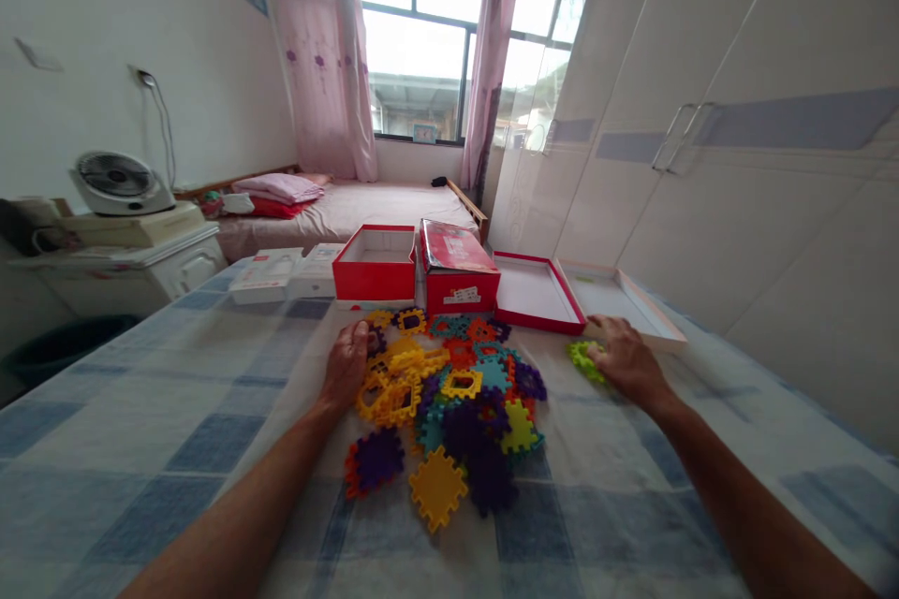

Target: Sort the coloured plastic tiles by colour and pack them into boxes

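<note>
A heap of flat, toothed plastic puzzle tiles (pixel 449 402) in yellow, purple, teal, orange and green lies on the checked tablecloth (pixel 140 412). My left hand (pixel 347 360) rests on the heap's left edge, fingers curled over a purple tile beside yellow ones. Off to the right, my right hand (pixel 625 357) presses on a small stack of green tiles (pixel 582 357) set apart from the heap, fingers bent over it.
Behind the heap stand an open red box (pixel 375 267), a closed red box (pixel 456 267), a shallow red lid (pixel 534 295) and a pale tray (pixel 625 299). White flat boxes (pixel 281 273) lie at the back left. A wardrobe (pixel 737 159) lines the right; a bed (pixel 351 206) is beyond.
</note>
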### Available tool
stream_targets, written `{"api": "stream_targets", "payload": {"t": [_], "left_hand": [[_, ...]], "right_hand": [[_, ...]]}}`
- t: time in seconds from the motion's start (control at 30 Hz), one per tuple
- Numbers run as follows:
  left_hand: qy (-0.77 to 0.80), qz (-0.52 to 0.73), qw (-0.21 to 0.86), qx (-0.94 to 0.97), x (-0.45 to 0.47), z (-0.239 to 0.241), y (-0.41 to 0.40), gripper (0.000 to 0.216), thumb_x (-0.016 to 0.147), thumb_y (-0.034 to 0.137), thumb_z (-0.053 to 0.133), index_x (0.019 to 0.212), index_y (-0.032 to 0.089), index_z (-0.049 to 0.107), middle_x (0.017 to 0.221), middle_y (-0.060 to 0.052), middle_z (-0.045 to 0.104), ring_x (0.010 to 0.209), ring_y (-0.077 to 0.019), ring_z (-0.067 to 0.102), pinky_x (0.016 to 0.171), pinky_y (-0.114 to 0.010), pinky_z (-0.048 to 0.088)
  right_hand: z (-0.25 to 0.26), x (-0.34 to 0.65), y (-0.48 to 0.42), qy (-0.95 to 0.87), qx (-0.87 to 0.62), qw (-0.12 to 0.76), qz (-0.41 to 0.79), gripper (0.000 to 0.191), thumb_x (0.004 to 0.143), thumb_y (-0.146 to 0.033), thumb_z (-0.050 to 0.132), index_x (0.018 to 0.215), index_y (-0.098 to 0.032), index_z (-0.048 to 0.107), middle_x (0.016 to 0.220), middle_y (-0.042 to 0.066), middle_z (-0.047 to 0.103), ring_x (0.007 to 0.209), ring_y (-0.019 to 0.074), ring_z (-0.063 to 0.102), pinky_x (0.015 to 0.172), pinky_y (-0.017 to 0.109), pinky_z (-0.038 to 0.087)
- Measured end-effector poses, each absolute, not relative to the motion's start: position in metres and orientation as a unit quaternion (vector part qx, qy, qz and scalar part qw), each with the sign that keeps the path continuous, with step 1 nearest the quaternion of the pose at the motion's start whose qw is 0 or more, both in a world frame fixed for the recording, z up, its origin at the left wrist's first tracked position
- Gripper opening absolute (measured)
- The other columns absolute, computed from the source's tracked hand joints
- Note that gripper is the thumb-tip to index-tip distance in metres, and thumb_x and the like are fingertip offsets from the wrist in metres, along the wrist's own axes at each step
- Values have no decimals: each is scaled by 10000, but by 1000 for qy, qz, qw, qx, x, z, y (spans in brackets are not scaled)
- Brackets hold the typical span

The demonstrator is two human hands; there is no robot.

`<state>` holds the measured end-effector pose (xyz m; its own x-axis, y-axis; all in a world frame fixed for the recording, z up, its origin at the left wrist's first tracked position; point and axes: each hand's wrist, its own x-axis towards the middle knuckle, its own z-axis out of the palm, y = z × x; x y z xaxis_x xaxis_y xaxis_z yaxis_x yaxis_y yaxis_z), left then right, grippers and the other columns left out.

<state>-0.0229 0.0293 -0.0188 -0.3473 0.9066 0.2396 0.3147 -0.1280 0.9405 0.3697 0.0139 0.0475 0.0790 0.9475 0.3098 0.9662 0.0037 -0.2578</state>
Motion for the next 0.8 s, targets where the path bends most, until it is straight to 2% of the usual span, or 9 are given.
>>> {"api": "stream_targets", "payload": {"t": [0.1,0.17,0.27,0.4,0.5,0.63,0.7,0.8], "left_hand": [[601,560,265,505,-22,-18,29,559,812,598,337,1035,144,573,922,-119,663,864,-244,634,826,-393,475],[600,564,262,504,-21,-18,29,559,807,604,346,1023,145,580,922,-116,665,866,-244,634,838,-395,470],[599,565,262,503,-21,-18,29,566,803,607,356,1029,140,582,916,-115,669,851,-242,641,837,-399,472],[598,561,260,509,-21,-18,30,557,820,584,336,1045,131,568,919,-124,670,846,-239,643,813,-389,484],[600,558,247,517,-22,-19,30,520,833,559,321,1032,146,566,952,-120,664,873,-235,633,819,-375,480],[613,552,213,524,-22,-19,30,468,846,516,314,1001,162,579,953,-107,653,893,-236,614,851,-380,459],[622,550,189,525,-22,-16,29,457,850,485,318,1017,152,584,991,-120,634,945,-250,592,896,-397,431],[624,550,138,537,-17,-8,23,423,843,417,360,1085,148,580,1154,-131,570,1118,-257,505,1015,-392,333]], "right_hand": [[53,331,-20,-795,-565,190,110,430,795,-350,514,1205,-220,530,1177,81,563,1068,212,535,920,325,400],[53,304,-38,-817,-530,163,157,463,764,-418,579,1200,-265,537,1153,62,570,1001,207,567,878,313,420],[50,267,-45,-828,-524,142,142,518,717,-440,644,1195,-268,543,1139,71,566,1002,226,564,859,311,417],[44,224,-25,-818,-544,149,113,528,738,-393,634,1229,-238,515,1135,86,560,973,222,576,844,294,414],[40,197,-6,-825,-513,198,127,558,770,-373,601,1288,-219,463,1157,87,545,984,206,575,853,284,415],[44,188,8,-822,-473,284,143,559,806,-326,554,1331,-198,408,1235,79,510,1094,186,520,924,270,382],[50,201,6,-808,-499,290,119,522,815,-334,542,1304,-184,438,1225,87,517,1089,195,519,920,280,378],[57,232,-8,-800,-545,228,106,381,826,-396,527,1144,-189,568,1085,74,582,940,191,575,825,281,403]]}}
